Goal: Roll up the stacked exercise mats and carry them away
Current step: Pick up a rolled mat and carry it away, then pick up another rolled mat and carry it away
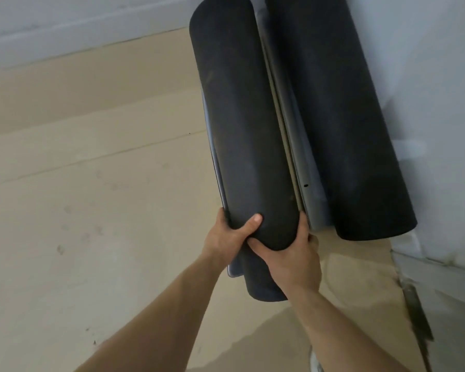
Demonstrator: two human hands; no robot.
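Both the left hand (227, 237) and right hand (293, 260) clutch the near end of the rolled black foam mat (242, 124), whose loose outer flap could unroll if either loosens

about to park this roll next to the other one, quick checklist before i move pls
1. Left hand grips the held roll: ok.
2. Right hand grips its near end too: ok.
3. Held roll wound tight: not ok, a grey layer hangs loose by the hands.
4. Second roll settled against the wall: ok.
5. Held roll's far end resting on the floor: cannot tell.
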